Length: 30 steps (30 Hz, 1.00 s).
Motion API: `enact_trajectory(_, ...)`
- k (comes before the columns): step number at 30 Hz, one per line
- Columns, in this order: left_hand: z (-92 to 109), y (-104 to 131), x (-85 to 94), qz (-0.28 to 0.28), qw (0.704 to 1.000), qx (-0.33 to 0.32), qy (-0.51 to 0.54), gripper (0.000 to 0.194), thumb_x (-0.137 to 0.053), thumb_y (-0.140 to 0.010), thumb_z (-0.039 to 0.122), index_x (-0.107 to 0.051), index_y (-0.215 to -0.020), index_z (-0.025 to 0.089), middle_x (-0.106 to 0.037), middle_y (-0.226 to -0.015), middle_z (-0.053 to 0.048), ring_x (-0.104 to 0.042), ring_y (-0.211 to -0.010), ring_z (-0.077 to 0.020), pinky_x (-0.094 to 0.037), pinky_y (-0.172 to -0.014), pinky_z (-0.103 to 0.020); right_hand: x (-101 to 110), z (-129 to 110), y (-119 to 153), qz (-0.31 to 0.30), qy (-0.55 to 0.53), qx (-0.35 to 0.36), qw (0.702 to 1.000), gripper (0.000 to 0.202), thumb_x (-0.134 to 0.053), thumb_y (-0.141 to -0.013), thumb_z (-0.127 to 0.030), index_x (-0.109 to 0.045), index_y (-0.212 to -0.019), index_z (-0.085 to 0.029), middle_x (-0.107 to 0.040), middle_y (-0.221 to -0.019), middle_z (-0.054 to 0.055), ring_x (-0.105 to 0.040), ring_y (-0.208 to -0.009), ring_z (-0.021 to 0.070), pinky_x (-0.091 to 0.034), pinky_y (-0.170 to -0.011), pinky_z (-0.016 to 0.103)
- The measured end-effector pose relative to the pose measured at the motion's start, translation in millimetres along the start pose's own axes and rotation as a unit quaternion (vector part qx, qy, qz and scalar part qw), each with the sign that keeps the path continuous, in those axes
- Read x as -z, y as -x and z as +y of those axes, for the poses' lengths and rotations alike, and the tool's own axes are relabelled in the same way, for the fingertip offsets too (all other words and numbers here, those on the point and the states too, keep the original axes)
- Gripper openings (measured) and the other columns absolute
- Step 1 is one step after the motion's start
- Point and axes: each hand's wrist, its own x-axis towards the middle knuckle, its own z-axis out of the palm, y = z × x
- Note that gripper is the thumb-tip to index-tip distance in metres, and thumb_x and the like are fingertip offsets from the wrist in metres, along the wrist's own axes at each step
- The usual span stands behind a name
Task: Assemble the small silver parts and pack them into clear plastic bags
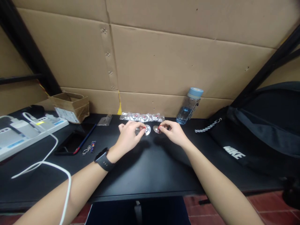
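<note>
The black table point(145, 168) carried a power strip point(25, 132) at left, a phone point(70, 142), far packets point(142, 117) — perhaps sealed discs — a bottle point(188, 106) and a bag point(262, 137) at right.

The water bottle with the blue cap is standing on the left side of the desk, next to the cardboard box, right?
Not quite. The head view shows the water bottle with the blue cap standing on the right side of the desk, near the black bag. The cardboard box is on the left.

Dim overhead light, my view. Soft shadows under my hands on the black desk point(150, 168); faint sheen there. Wide-angle bending at edges, corners dark, slight softness throughout.
</note>
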Motion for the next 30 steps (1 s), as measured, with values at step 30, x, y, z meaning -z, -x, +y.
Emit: enact_trajectory(30, -20, 4, -18.8, -0.148, 0.989, -0.017, -0.012, 0.013, -0.062, -0.088, 0.031, -0.075, -0.089, 0.028, -0.076, -0.099, -0.003, -0.059, -0.108, -0.0290, -0.030, -0.092, -0.045, -29, -18, 16, -0.188, -0.026, 0.018, 0.982, 0.043, -0.080, -0.074, -0.022, -0.069, -0.115, -0.024, -0.078, -0.090, 0.001, -0.070, -0.077, 0.0165, -0.051, -0.072, 0.027)
